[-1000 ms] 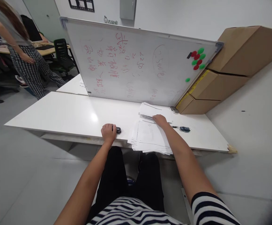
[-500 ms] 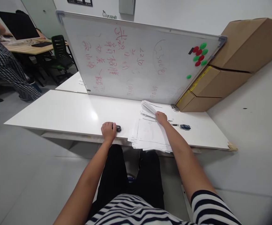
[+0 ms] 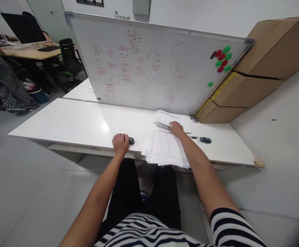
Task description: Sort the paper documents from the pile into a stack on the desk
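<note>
My left hand (image 3: 121, 144) rests near the desk's front edge, fingers wrapped round a small black object (image 3: 131, 140) with a rounded end. Most of that object is hidden under my palm, so its kind is unclear. Further back, my right hand (image 3: 177, 128) pinches the near edge of some paper sheets (image 3: 166, 118) lying in a pile by the whiteboard. A larger, uneven stack of printed papers (image 3: 164, 147) lies beneath my right forearm and juts over the front edge. Right of my wrist are a pen (image 3: 193, 137) and a dark blue item (image 3: 205, 140).
A whiteboard (image 3: 149, 68) with red writing and round magnets stands behind the white desk (image 3: 74, 116). Cardboard boxes (image 3: 257, 89) are stacked at the right against the wall. A small round metallic object (image 3: 193, 118) sits near them. At the far left, a person (image 3: 2, 75) stands near another desk.
The lifted, curled sheets under my right hand now lie flatter on the back pile. My left hand has stayed on the black object. The person at far left has shifted left.
</note>
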Demonstrator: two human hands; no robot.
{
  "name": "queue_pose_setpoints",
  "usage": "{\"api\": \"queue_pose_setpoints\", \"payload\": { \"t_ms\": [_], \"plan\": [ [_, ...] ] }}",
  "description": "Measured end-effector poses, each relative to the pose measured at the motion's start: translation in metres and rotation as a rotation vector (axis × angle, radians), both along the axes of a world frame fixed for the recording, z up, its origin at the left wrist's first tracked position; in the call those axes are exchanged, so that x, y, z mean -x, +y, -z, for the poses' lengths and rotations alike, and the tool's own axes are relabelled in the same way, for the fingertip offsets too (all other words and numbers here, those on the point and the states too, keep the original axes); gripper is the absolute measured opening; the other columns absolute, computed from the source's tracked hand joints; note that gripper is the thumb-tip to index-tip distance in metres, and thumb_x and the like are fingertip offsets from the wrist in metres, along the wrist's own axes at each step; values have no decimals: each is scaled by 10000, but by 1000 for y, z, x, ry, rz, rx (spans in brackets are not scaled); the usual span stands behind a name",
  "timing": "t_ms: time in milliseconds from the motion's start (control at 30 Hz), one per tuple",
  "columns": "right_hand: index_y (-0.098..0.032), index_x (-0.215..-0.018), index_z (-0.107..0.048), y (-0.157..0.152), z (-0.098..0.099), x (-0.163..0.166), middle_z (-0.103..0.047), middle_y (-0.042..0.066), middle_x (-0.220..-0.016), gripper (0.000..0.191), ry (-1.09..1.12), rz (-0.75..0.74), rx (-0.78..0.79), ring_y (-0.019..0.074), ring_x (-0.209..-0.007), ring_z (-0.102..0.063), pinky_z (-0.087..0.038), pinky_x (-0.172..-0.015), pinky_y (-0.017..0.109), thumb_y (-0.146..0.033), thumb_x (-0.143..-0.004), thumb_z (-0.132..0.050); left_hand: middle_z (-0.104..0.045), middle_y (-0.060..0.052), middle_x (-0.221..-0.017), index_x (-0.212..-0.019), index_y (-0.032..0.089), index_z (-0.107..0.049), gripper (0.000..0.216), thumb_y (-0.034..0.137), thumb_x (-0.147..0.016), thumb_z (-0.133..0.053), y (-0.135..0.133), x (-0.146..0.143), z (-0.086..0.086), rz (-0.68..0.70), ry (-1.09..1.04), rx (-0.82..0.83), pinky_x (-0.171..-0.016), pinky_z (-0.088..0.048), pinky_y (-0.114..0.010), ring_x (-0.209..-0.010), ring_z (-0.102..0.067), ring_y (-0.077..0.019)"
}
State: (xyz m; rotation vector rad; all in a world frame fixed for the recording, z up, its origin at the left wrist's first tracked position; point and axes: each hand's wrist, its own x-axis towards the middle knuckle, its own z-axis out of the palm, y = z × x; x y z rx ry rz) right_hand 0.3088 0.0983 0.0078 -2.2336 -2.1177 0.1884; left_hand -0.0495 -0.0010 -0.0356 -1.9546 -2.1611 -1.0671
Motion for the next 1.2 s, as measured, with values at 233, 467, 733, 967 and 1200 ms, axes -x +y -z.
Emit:
{"api": "queue_pose_setpoints", "payload": {
  "t_ms": [233,467,733,967,1200],
  "plan": [
    [-218,-1046,-651,9,4,9,-613,106,-1202,283,-44,-62,7,260,-1138,-497,-406,-871,354,-381,-942,-443,-638,-101,-968,-892,204,-637,270,350,-923,-412,1,1,2,3,6,-21,-892,-335,-402,-1048,-493,-278],
    [-242,-1178,-611,13,11,5,-678,66,-1129,353,-3,-1,2,216,-1021,-593,-408,-807,308,-433,-942,-431,-640,-102,-961,-881,202,-639,269,344,-923,-414,2,1,4,6,4,-37,-886,-333,-402,-1046,-496,-280],
    [-280,-1089,-677,22,19,1,-702,23,-1103,333,47,66,-46,203,-1021,-605,-403,-783,284,-476,-902,-483,-643,-96,-953,-893,203,-638,266,347,-922,-416,3,1,5,4,6,-41,-879,-334,-400,-1030,-497,-276],
    [-282,-1044,-689,21,26,0,-715,18,-1054,347,69,117,-92,199,-961,-622,-398,-739,267,-517,-888,-487,-641,-96,-947,-878,204,-632,268,342,-925,-408,2,0,3,14,7,-42,-881,-333,-402,-1024,-495,-276],
    [-243,-1004,-703,26,24,4,-722,62,-949,372,46,137,-106,228,-908,-627,-390,-739,295,-519,-889,-483,-638,-100,-966,-886,208,-630,262,346,-923,-411,1,0,3,19,-15,-44,-885,-332,-404,-1038,-492,-279]
  ]
}}
